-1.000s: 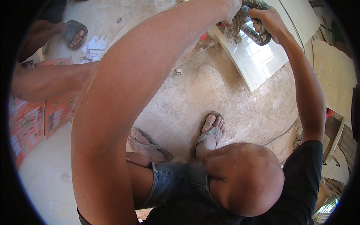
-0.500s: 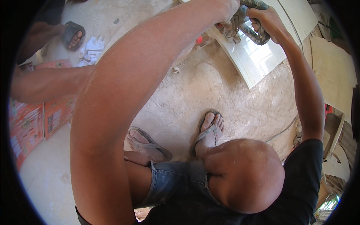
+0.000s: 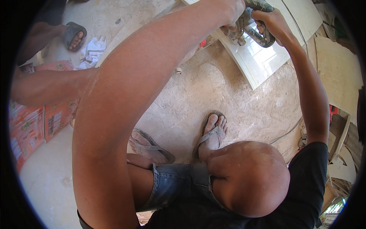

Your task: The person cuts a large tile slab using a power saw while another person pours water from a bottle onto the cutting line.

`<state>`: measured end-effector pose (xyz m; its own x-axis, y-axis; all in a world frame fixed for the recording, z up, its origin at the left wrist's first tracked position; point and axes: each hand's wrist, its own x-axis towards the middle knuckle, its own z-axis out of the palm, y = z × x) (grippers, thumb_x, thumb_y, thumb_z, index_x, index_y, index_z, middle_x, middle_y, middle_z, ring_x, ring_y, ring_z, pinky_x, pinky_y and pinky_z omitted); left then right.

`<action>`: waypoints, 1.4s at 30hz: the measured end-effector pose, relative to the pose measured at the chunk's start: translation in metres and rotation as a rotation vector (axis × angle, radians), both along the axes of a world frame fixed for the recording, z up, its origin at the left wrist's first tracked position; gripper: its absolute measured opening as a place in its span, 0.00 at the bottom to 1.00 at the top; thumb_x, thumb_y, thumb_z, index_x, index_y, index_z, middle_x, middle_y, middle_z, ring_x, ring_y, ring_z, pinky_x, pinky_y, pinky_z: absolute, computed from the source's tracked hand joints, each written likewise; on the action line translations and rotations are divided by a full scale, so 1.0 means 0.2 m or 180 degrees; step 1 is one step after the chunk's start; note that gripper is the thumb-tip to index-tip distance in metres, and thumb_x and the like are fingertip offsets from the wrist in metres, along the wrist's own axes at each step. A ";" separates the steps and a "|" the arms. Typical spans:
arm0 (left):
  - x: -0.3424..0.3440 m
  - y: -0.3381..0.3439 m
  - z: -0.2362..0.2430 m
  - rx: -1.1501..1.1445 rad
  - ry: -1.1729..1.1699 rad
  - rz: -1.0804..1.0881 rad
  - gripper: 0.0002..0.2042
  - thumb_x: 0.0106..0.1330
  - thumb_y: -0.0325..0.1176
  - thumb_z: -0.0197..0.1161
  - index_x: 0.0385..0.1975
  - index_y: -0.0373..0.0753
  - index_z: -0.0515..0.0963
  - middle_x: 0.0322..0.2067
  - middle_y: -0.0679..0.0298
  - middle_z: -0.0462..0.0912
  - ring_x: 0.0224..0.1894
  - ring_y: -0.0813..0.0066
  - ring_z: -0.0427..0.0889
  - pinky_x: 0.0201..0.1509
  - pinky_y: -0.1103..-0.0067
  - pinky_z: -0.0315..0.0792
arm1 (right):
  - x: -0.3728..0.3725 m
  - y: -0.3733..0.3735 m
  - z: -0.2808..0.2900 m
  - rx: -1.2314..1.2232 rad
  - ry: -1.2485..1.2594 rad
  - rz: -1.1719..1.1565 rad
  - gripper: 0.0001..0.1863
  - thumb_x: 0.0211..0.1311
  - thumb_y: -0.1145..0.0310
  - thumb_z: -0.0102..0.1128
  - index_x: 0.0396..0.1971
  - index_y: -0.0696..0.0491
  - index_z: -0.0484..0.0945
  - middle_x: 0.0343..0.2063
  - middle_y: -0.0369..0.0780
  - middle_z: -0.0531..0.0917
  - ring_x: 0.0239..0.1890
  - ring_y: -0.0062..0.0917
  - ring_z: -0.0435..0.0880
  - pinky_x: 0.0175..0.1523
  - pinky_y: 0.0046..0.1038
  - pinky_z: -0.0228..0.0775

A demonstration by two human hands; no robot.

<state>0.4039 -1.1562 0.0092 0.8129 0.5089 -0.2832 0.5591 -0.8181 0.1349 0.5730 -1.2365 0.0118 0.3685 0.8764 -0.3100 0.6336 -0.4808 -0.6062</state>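
At the top of the head view, my right hand [image 3: 268,22] is wrapped round the dark looped handle of a handheld power cutter [image 3: 248,28]. My left hand [image 3: 233,12] is closed on the cutter's other side, partly cut off by the picture's upper edge and with its fingers mostly hidden. The tool rests on a glossy pale tile [image 3: 256,70], which reflects a bright window. Its blade cannot be made out.
Another person's leg [image 3: 49,86] and sandalled foot [image 3: 75,37] are at the left, beside orange-red cartons [image 3: 28,128] and crumpled white paper [image 3: 91,53]. A cable [image 3: 288,133] crosses the dusty floor. Pale boards [image 3: 337,72] lie at the right. A small red object [image 3: 203,42] sits near the tile.
Both hands and the cutter have shifted very slightly toward me along the tile. My left forearm has moved a little with them; my grip looks the same.
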 end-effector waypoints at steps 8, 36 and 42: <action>0.00 -0.02 -0.01 -0.0046 -0.0020 0.0023 0.20 0.57 0.43 0.76 0.47 0.41 0.86 0.50 0.57 0.88 0.54 0.64 0.87 0.57 0.70 0.81 | -0.01 -0.01 -0.01 -0.0022 -0.0085 -0.0018 0.12 0.53 0.62 0.66 0.18 0.54 0.82 0.15 0.34 0.77 0.19 0.20 0.73 0.24 0.29 0.64; 0.04 -0.11 0.03 -0.0207 0.0029 0.0088 0.19 0.60 0.38 0.74 0.50 0.41 0.86 0.53 0.59 0.87 0.56 0.66 0.86 0.58 0.72 0.81 | 0.18 -0.11 -0.15 0.0183 0.0357 0.0262 0.11 0.56 0.63 0.64 0.29 0.56 0.79 0.22 0.35 0.78 0.22 0.18 0.75 0.30 0.26 0.69; 0.04 -0.13 0.02 -0.0216 -0.0018 0.0095 0.18 0.60 0.37 0.74 0.50 0.41 0.86 0.53 0.59 0.87 0.56 0.66 0.86 0.58 0.72 0.81 | 0.19 -0.13 -0.15 0.0212 0.0281 0.0251 0.11 0.56 0.63 0.64 0.29 0.56 0.80 0.22 0.35 0.78 0.22 0.18 0.75 0.30 0.25 0.69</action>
<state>0.4116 -1.1814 0.0142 0.7994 0.5126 -0.3134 0.5821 -0.7900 0.1928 0.6109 -1.2627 -0.0179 0.2716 0.9213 -0.2784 0.6105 -0.3885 -0.6902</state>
